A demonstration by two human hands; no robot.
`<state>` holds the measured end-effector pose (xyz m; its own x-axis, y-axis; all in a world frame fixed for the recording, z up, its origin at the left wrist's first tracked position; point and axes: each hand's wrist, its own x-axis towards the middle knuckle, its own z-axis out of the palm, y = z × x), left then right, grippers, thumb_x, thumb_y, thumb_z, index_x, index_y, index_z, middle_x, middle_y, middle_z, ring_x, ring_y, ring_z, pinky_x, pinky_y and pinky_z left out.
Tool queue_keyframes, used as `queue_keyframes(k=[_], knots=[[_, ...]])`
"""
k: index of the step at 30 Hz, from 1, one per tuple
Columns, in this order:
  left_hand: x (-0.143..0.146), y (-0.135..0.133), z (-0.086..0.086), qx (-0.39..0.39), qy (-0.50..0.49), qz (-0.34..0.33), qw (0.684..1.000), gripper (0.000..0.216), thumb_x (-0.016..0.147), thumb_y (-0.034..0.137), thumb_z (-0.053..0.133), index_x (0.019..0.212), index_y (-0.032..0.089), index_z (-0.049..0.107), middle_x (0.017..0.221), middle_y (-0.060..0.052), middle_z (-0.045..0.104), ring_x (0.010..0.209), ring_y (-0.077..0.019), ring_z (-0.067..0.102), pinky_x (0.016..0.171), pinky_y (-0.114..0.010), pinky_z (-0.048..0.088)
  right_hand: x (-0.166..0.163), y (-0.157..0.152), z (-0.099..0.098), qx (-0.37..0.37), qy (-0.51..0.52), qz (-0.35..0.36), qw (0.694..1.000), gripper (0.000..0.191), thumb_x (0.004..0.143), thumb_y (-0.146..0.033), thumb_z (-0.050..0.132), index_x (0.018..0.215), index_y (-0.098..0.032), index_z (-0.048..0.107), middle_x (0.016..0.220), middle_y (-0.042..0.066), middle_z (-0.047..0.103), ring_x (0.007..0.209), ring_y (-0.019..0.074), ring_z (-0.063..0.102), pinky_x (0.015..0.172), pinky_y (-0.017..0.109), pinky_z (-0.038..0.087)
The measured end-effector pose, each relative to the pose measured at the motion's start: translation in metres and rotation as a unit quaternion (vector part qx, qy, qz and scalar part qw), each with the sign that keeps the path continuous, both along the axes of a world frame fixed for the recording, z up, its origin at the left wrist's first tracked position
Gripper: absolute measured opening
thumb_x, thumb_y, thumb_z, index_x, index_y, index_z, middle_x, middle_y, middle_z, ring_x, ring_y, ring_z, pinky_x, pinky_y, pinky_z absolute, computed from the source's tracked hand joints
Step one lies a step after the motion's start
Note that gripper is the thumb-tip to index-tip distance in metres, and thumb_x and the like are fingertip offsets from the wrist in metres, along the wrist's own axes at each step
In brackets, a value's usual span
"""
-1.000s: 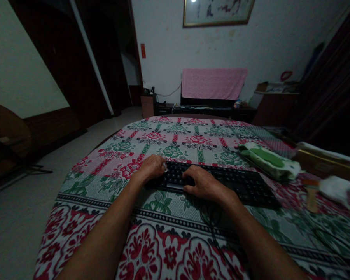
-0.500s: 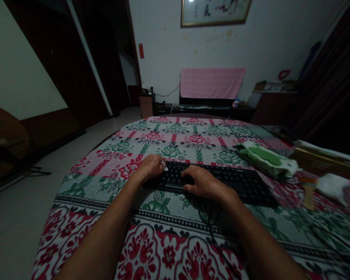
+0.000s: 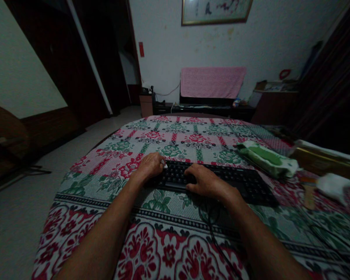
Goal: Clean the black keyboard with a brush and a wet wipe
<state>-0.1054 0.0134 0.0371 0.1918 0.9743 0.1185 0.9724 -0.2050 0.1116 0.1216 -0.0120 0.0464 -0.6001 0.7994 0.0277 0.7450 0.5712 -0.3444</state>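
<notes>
A black keyboard (image 3: 239, 182) lies on the patterned tablecloth in front of me. My left hand (image 3: 151, 165) is closed over its left end, with a small bit of white wipe (image 3: 165, 165) showing at the fingertips. Most of that wipe is hidden inside the fingers. Resting on the middle of the keys is my right hand (image 3: 202, 181), its thumb and fingers apart and curved, with keys visible between them. A black cable (image 3: 211, 225) runs from under the right wrist toward me.
Right of the keyboard lie a green and white wipes pack (image 3: 265, 159), a brush (image 3: 308, 194), a crumpled white tissue (image 3: 334, 186) and a gold box (image 3: 323, 157). Beyond the round table (image 3: 175, 128) stands a screen draped with a pink cloth (image 3: 212, 82).
My right hand has shifted slightly to the right over the keys. My left hand has moved very little, still with the white wipe, and the keyboard stays in place.
</notes>
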Motion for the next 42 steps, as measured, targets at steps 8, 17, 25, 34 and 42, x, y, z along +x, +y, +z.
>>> queue_keyframes(k=[8, 17, 25, 34, 42], knots=[[0.018, 0.0, -0.007, 0.018, -0.028, -0.058, 0.998, 0.028, 0.079, 0.016, 0.046, 0.096, 0.021, 0.068, 0.094, -0.005, 0.068, 0.091, -0.0193, 0.061, 0.082, -0.027, 0.045, 0.001, 0.001, -0.002, 0.004, 0.0, 0.001, 1.0, 0.035, 0.073, -0.025, 0.063, 0.106, -0.016, 0.062, 0.109, 0.011, 0.057, 0.098, 0.0227, 0.053, 0.088, 0.035, 0.042], [-0.002, 0.003, -0.001, 0.026, -0.094, -0.063, 0.993, 0.035, 0.077, 0.013, 0.044, 0.098, 0.022, 0.071, 0.091, -0.003, 0.071, 0.087, -0.0172, 0.062, 0.084, -0.027, 0.045, 0.001, 0.0, -0.002, 0.006, -0.003, 0.001, 1.0, 0.035, 0.074, -0.027, 0.062, 0.107, -0.015, 0.062, 0.109, 0.01, 0.057, 0.101, 0.0232, 0.052, 0.089, 0.034, 0.041], [0.006, -0.003, 0.007, 0.014, -0.135, -0.069, 0.988, 0.037, 0.076, 0.013, 0.044, 0.102, 0.021, 0.069, 0.09, -0.002, 0.072, 0.083, -0.016, 0.063, 0.076, -0.024, 0.046, 0.001, 0.002, -0.004, 0.011, -0.003, -0.003, 1.0, 0.035, 0.073, -0.027, 0.063, 0.107, -0.016, 0.062, 0.108, 0.011, 0.057, 0.098, 0.0229, 0.053, 0.088, 0.034, 0.042], [0.007, -0.003, 0.009, -0.006, -0.106, -0.087, 0.991, 0.03, 0.075, 0.013, 0.047, 0.088, 0.021, 0.072, 0.088, -0.001, 0.071, 0.085, -0.0151, 0.062, 0.078, -0.023, 0.045, 0.002, 0.004, -0.008, 0.015, 0.012, 0.002, 1.0, 0.034, 0.072, -0.026, 0.064, 0.104, -0.015, 0.063, 0.106, 0.011, 0.057, 0.098, 0.0227, 0.054, 0.087, 0.035, 0.042], [-0.004, 0.003, -0.001, 0.008, -0.01, -0.065, 0.998, 0.035, 0.074, 0.011, 0.047, 0.092, 0.024, 0.074, 0.093, -0.005, 0.068, 0.09, -0.0178, 0.061, 0.084, -0.026, 0.045, 0.001, 0.003, -0.006, 0.013, 0.004, 0.003, 1.0, 0.034, 0.074, -0.026, 0.062, 0.106, -0.015, 0.062, 0.107, 0.011, 0.057, 0.099, 0.0223, 0.053, 0.089, 0.034, 0.041]])
